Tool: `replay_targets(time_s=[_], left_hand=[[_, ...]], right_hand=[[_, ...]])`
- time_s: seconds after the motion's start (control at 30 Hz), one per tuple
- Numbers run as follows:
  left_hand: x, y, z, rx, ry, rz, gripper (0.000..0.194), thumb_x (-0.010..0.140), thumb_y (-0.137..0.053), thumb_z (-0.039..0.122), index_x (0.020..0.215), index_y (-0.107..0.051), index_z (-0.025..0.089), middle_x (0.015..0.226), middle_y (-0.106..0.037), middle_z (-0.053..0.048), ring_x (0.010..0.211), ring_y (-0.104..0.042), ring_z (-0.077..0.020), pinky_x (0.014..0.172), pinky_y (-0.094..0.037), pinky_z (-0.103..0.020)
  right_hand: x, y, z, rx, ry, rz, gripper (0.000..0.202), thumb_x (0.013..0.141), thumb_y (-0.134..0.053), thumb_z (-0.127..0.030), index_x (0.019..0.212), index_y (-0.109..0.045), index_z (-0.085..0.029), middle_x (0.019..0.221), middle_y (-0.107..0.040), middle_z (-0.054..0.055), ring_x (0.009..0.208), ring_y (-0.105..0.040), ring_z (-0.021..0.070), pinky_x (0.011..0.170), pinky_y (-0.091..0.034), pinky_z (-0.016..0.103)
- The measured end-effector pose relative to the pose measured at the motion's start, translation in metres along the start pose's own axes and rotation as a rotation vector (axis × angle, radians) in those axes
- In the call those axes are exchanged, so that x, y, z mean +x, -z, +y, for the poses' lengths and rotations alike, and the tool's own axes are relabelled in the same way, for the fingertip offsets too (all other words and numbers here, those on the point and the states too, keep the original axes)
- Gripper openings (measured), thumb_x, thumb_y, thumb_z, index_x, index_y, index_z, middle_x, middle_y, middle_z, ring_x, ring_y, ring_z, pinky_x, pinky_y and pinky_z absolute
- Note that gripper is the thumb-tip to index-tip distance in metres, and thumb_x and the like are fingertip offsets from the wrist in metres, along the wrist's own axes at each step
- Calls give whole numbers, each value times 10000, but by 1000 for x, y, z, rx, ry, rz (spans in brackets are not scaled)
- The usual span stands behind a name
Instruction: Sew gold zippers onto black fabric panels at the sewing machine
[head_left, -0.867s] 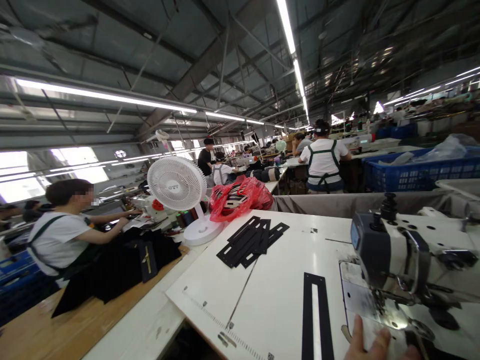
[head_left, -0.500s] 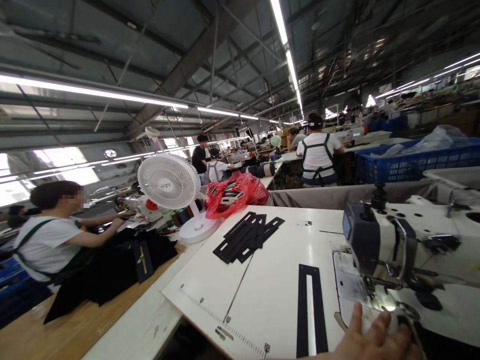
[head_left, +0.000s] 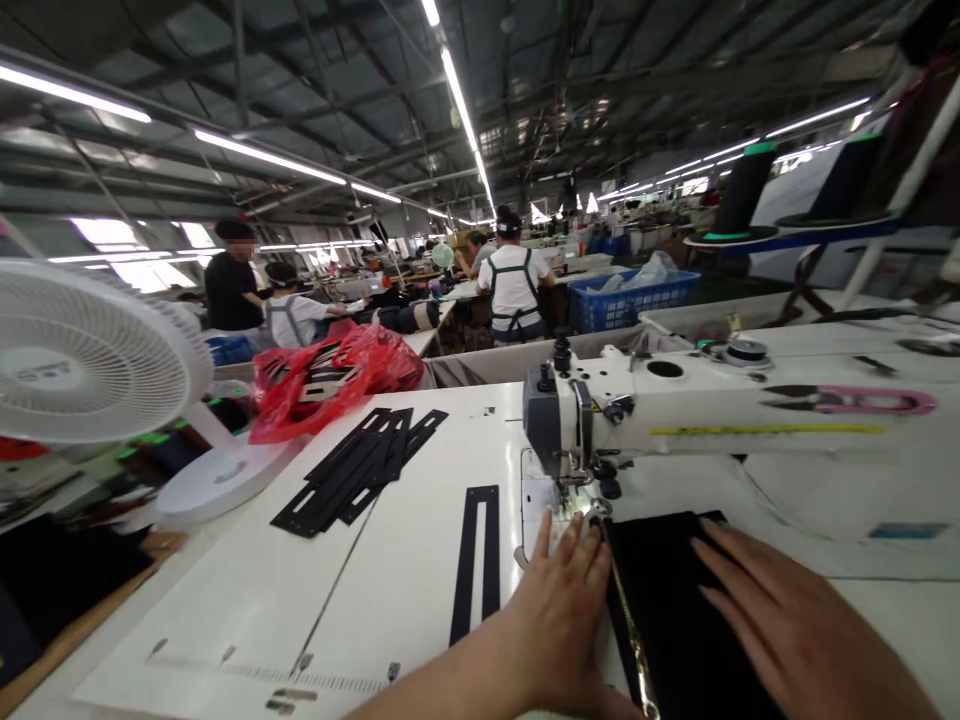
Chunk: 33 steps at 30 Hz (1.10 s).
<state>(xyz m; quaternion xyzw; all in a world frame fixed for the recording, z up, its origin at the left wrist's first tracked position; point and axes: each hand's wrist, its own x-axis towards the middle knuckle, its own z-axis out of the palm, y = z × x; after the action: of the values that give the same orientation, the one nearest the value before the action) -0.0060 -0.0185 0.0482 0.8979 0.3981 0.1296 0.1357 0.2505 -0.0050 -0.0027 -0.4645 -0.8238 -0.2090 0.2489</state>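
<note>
Black fabric with a gold zipper along its left edge [head_left: 660,600] lies on the white table, its far end at the needle area of the sewing machine [head_left: 622,400]. My left hand [head_left: 562,610] rests flat beside the zipper, fingers spread, fingertips just in front of the presser foot. On the right part of the fabric my right hand [head_left: 787,610] lies with its fingers stretched out. A single black slotted strip [head_left: 461,570] is left of my left hand. Farther back is a pile of similar black strips [head_left: 360,470].
A red plastic bag [head_left: 330,375] and a white fan [head_left: 97,360] stand at the left. Pink-handled snips [head_left: 847,400] lie on the machine. Thread cones [head_left: 742,195] rise at the right. Beyond are a blue basket [head_left: 634,300] and a person in white [head_left: 514,285].
The view has swung to the right, bringing my right hand, the black fabric and the whole machine arm into sight. The person at the far left has gone out of view.
</note>
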Motion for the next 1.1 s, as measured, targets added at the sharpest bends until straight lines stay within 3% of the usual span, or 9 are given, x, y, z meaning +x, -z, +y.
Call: replay_targets(time_s=[0.07,0.2,0.47,0.6,0.77,0.9,0.97,1.03,1.1], left_hand=[[0,1,1,-6,5,-19,1105,663,-498,784,1442,-118,98,1488,-120,-156,1375,-66,-326,1106,34,-505],[2,3,-1,-10,38,-81,1185,615,-475,831,1445,-61,95,1488,-66,-175,1368,-42,-356,1093,6,-545],[5,0,-10,26,52,-142,1235,592,-465,853,1441,-60,54,1488,-41,-199,1362,39,-371,1088,51,-558],[7,-2,-11,59,25,-100,1257,562,-525,837,1440,-77,57,1488,-62,-206,1363,19,-380,1083,39,-578],[-12,-9,2,81,-21,-34,853,799,-484,653,1399,-262,89,1462,-259,-156,1363,-169,-324,1107,-42,-552],[-54,-24,3,161,-336,100,319,934,-457,365,1204,-511,203,1312,-519,-4,1295,-363,-209,1118,41,-506],[-77,-22,-6,200,-429,185,227,959,-417,235,1150,-540,234,1238,-580,41,1278,-388,-152,1128,30,-478],[-97,-12,-18,233,-280,208,405,929,-467,369,1284,-440,177,1310,-517,-64,1313,-337,-208,1125,-79,-498],[-113,0,-28,266,9,130,925,750,-570,645,1409,-231,92,1431,-300,-211,1348,-208,-346,1072,-187,-578]], right_hand=[[21,-11,-20,-41,175,4,432,907,-321,-308,1254,-523,-150,1356,-445,88,1218,-442,240,952,-418,462],[34,-36,-42,-11,208,-133,470,923,-336,-332,1310,-444,-87,1371,-409,111,1255,-403,230,956,-417,466],[3,-30,7,-23,-47,-218,661,893,-302,-555,1339,-404,-78,1409,-327,149,1268,-375,287,994,-338,557],[19,-23,-7,38,32,-194,552,925,-287,-423,1340,-404,-77,1417,-321,146,1304,-318,268,1048,-258,552],[33,-26,-44,205,186,-290,458,930,-304,-251,1361,-373,-112,1414,-341,112,1313,-305,208,1037,-332,470],[28,-32,-45,240,145,-280,467,931,-320,-266,1374,-352,-119,1419,-334,112,1307,-317,219,1035,-336,482],[26,-35,-42,258,126,-235,468,933,-315,-261,1375,-347,-112,1417,-341,115,1299,-332,221,1025,-356,470],[24,-37,-39,256,141,-183,461,931,-322,-260,1364,-368,-108,1405,-363,119,1285,-357,229,1011,-376,466],[23,-40,-38,234,181,-143,450,926,-340,-268,1341,-405,-107,1389,-389,119,1262,-392,238,994,-395,464]])
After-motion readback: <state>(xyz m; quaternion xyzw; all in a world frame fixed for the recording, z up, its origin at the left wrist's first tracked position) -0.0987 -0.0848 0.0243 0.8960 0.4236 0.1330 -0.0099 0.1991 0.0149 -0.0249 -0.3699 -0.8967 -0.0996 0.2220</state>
